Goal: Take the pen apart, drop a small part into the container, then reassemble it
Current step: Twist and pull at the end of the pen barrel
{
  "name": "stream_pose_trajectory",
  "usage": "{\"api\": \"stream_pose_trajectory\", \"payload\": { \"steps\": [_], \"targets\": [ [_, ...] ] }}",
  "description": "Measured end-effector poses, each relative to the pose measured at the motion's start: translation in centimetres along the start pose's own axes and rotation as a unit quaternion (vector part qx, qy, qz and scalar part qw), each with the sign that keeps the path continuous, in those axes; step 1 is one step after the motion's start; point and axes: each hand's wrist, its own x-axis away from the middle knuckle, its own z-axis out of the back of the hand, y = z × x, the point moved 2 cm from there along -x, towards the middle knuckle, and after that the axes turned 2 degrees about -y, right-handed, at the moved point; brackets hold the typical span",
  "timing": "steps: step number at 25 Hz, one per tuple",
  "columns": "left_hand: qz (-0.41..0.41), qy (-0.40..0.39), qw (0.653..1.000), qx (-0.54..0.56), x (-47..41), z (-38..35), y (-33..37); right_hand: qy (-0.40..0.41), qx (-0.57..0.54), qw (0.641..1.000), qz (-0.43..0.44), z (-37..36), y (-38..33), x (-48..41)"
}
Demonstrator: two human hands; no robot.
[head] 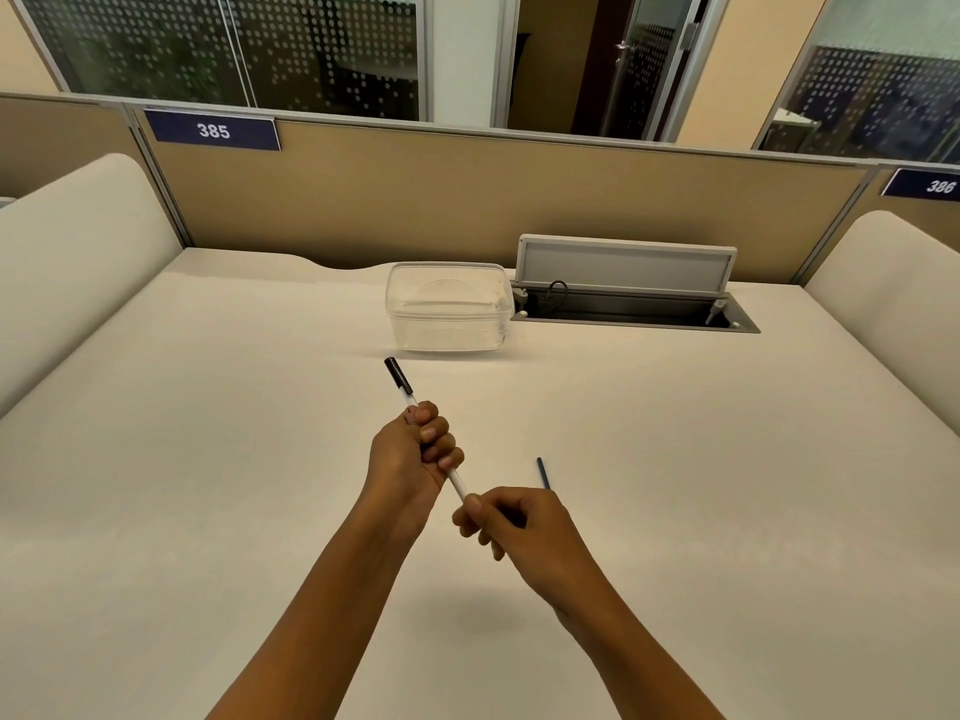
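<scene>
Right hand: fingers curled, pinching the near end of the pen.
Left hand: fist wrapped round the pen's middle, black cap pointing far-left.
Blue stick: just beyond the right hand.
Container: clear tub, far centre of the desk.

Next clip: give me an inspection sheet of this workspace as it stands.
Surface: white desk, no spills seen.
Job's things: pen held above the desk, black cap on and pointing away; clear container at the far middle, contents cannot be told; thin blue rod juts out beyond the right hand, held or lying cannot be told.
Clutter: nothing seen.
Grippers: left hand grips the pen's barrel; right hand pinches its near end.
Cables: one dark cable loop inside the open desk hatch.
Surroundings: tan partition with number plates 385 and 386; glass walls behind.
</scene>
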Motion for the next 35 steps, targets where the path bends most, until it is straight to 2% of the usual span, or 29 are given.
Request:
{"api": "stream_pose_trajectory", "payload": {
  "steps": [7, 11, 14, 21, 26, 29, 35],
  "targets": [
    [0.004, -0.001, 1.0, -0.001, 0.1, -0.1, -0.5, 0.073, 0.039, 0.997, -0.011, 0.3, 0.1, -0.1],
    [-0.005, 0.002, 1.0, -0.007, -0.1, -0.2, -0.3, -0.001, 0.011, 0.999, -0.033, 0.2, -0.1, -0.2],
    [-0.008, 0.006, 1.0, -0.015, -0.3, -0.2, -0.1, -0.042, 0.014, 0.999, -0.017, 0.3, -0.2, -0.3],
    [-0.031, -0.024, 0.997, -0.064, 0.3, -0.9, -0.1, 0.085, 0.026, 0.996, -0.015, 0.2, 0.1, -0.3],
    [-0.034, -0.02, 0.998, -0.053, 0.1, -0.7, 0.4, 0.014, 0.019, 1.0, -0.015, 0.2, -0.5, -0.4],
    [-0.03, -0.015, 0.998, -0.047, 0.1, -0.5, 0.7, 0.002, 0.009, 1.0, -0.014, 0.3, -0.5, -0.3],
    [-0.026, -0.013, 0.998, -0.051, 0.3, -0.5, 0.3, 0.076, 0.034, 0.996, -0.024, 0.4, -0.7, -0.1]
  ]
}}
